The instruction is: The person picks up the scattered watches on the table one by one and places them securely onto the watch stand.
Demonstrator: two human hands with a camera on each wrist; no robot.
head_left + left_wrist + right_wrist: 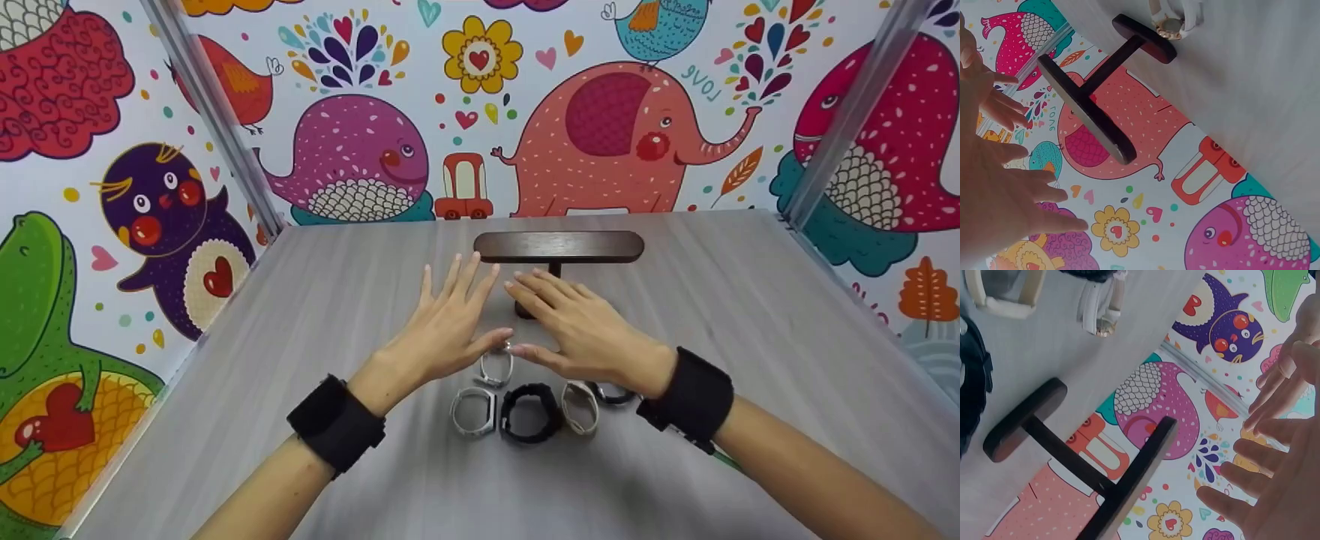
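Note:
Both hands hover over the table with fingers spread and nothing held. My left hand (pixel 448 326) is above and left of a white-strapped watch (pixel 496 367); my right hand (pixel 581 330) is just to its right. Nearer the front lie a silver-and-white watch (pixel 474 412), a black watch (pixel 531 414), a beige watch (pixel 580 409) and a dark watch (pixel 615 393), the last partly hidden by the right hand. Behind the fingertips stands a dark brown wooden T-shaped stand (pixel 559 246), its bar bare. In the left wrist view its post and base (pixel 1144 39) show whole.
A grey wood-grain table (pixel 360 300) carries everything. Walls printed with cartoon animals (pixel 600 142) enclose it at the back and sides, with metal corner posts (pixel 225 127) at the back left and right. Black bands (pixel 336 426) wrap both wrists.

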